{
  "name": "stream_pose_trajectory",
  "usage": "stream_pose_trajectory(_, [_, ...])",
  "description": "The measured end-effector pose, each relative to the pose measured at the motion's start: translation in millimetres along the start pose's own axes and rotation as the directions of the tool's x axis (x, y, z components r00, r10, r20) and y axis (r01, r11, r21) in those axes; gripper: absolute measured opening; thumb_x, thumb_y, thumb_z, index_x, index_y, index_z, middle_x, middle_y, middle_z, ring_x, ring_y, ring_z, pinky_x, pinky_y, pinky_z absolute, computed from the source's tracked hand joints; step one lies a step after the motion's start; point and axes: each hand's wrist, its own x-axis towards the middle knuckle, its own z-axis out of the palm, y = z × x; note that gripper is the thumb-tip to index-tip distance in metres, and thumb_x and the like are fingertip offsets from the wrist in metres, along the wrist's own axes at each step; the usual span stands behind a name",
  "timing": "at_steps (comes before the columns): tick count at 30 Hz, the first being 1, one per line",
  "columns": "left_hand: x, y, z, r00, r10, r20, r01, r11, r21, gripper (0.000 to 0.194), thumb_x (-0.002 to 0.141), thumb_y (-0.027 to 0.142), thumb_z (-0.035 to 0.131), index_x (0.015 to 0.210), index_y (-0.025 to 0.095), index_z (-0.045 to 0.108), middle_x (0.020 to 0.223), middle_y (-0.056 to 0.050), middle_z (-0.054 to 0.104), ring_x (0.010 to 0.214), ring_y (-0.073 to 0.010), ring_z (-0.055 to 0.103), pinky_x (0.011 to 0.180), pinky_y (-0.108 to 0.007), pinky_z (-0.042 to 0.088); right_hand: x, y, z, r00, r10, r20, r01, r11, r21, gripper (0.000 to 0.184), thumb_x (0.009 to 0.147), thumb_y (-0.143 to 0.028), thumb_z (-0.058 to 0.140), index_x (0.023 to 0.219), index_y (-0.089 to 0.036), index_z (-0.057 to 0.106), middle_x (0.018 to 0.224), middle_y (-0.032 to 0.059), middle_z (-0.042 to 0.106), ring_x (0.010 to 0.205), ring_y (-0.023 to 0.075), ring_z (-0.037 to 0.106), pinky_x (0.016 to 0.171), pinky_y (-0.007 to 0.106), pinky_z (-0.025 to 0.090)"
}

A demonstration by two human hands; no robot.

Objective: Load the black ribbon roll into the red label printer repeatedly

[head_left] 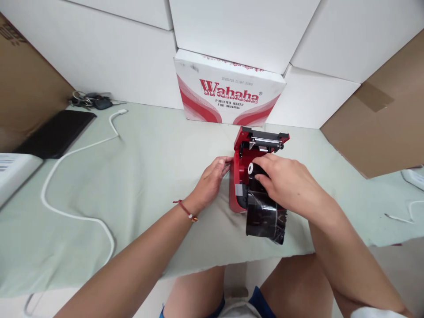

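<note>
A red printer (233, 187) with its lid (261, 134) raised stands on the cloth-covered table, its dark inside showing. My left hand (214, 174) lies against the printer's left side with its fingers stretched out. My right hand (285, 179) pinches a black roll (255, 174) with a white core, partly inside the printer's opening. From the roll, a shiny black sheet (261, 216) hangs over the printer's front edge. The right hand hides the far end of the roll and the right side of the printer.
A white and red Wahaha carton (230, 92) stands behind the printer. A white cable (58, 165) winds across the left of the table (149, 150), near a black flat case (59, 132) and keys (89, 100). Brown cardboard (371, 119) rises at the right.
</note>
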Motion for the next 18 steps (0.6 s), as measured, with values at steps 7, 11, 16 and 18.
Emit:
stream_pose_trajectory(7, [-14.7, 10.4, 0.3, 0.976, 0.196, -0.094, -0.149, 0.919, 0.365, 0.031, 0.109, 0.042, 0.052, 0.134, 0.026, 0.062, 0.145, -0.012, 0.063, 0.136, -0.0297, 0.063, 0.123, -0.055, 0.050, 22.9, -6.3, 4.7, 0.990, 0.034, 0.134, -0.028, 0.998, -0.048, 0.028, 0.098, -0.014, 0.060, 0.120, -0.022, 0.076, 0.122, 0.0138, 0.082, 0.090, 0.0307, 0.076, 0.070, 0.038, 0.047])
stream_pose_trajectory(11, [-30.0, 25.1, 6.3, 0.733, 0.667, 0.134, -0.608, 0.555, 0.568, 0.041, 0.103, 0.038, 0.056, 0.142, 0.026, 0.058, 0.139, -0.013, 0.061, 0.137, -0.0320, 0.060, 0.119, -0.056, 0.052, 31.6, -2.2, 10.8, 0.982, 0.005, 0.189, 0.000, 1.000, -0.025, 0.034, 0.098, -0.013, 0.058, 0.127, -0.021, 0.075, 0.130, 0.0137, 0.081, 0.103, 0.0310, 0.077, 0.073, 0.036, 0.047])
stream_pose_trajectory(16, [-47.7, 32.8, 22.3, 0.452, 0.764, 0.461, -0.797, 0.115, 0.593, 0.053, 0.099, 0.057, 0.061, 0.138, 0.022, 0.064, 0.113, -0.011, 0.071, 0.120, -0.0333, 0.066, 0.109, -0.053, 0.056, 38.7, 1.2, 14.7, 0.977, -0.004, 0.213, 0.003, 1.000, 0.005, 0.024, 0.099, -0.015, 0.060, 0.116, -0.020, 0.077, 0.117, 0.0120, 0.084, 0.098, 0.0283, 0.077, 0.072, 0.033, 0.048])
stream_pose_trajectory(18, [-52.1, 32.4, 28.6, 0.417, 0.733, 0.538, -0.815, 0.040, 0.577, 0.042, 0.097, 0.048, 0.065, 0.127, 0.020, 0.069, 0.104, -0.009, 0.075, 0.112, -0.0297, 0.068, 0.110, -0.049, 0.055, 34.0, 4.3, 13.7, 0.982, -0.046, 0.185, 0.033, 0.997, 0.072, 0.021, 0.100, -0.016, 0.060, 0.109, -0.021, 0.079, 0.111, 0.0103, 0.084, 0.095, 0.0258, 0.077, 0.075, 0.033, 0.051])
